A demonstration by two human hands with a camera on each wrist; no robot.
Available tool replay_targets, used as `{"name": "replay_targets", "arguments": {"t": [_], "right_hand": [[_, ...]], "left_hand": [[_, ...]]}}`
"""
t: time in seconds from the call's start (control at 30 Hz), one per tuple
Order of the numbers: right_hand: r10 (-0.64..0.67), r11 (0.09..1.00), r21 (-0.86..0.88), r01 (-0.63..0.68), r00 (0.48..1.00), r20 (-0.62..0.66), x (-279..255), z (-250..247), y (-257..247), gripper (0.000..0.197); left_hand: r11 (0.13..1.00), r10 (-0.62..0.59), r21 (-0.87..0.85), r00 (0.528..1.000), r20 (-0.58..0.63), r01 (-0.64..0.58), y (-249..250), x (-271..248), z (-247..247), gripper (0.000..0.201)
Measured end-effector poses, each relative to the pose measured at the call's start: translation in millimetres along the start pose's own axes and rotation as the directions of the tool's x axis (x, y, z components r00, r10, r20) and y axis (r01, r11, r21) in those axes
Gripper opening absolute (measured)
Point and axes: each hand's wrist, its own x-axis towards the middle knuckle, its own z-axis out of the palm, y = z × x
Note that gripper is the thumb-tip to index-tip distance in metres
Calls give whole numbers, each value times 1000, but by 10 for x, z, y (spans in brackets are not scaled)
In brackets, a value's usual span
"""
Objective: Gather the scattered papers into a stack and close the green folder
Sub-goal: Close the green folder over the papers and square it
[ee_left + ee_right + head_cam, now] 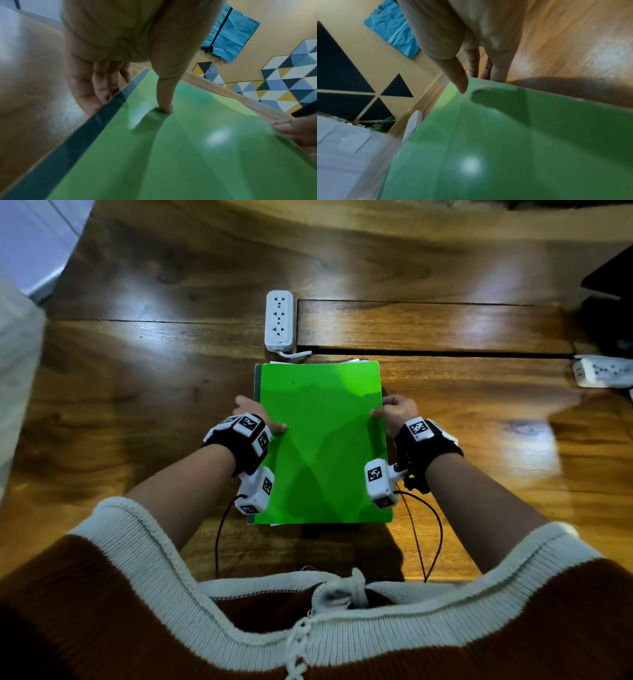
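The green folder (322, 446) lies shut, lengthwise in front of me on the wooden table (137, 405). A dark strip (68, 142) runs along its left edge. White paper edges (352, 360) peek out at its far end. My left hand (260, 414) holds the left edge: the thumb (166, 106) presses on the cover (188, 155) while the fingers (96, 86) reach down past the dark strip. My right hand (387, 409) holds the right edge. Its thumb (460, 83) sits just over the cover (522, 135), and its fingers (498, 67) drop behind the rim.
A white power strip (279, 320) lies just beyond the folder, its cord touching the far end. A second power strip (603, 371) and a dark object (609, 285) sit at the right. A recessed panel (435, 326) with a slot crosses the table. Thin cables (421, 525) hang near me.
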Motion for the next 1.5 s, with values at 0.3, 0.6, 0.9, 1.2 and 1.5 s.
{"name": "replay_targets", "arguments": {"t": [0.3,0.6,0.9,1.2,1.5], "right_hand": [[45,996,-78,-51,996,-80,97,-53,68,13],[-20,990,-139,-8,979,-203,-32,-14,-22,17],[-70,985,-167,45,986,-153,36,7,-90,24],[-119,969,-231,82,982,-150,28,51,-120,28],[-94,904,-426,48,992,-89,-104,212,-116,37]], "left_hand": [[999,-26,40,1000,-2,26,49,-55,92,100],[972,-60,-228,998,4,60,90,-88,54,110],[966,-10,-260,1000,-25,3,-6,-21,-24,114],[989,60,-135,998,-25,-63,14,42,-71,97],[998,55,-1,995,84,-55,-91,118,-218,114]]}}
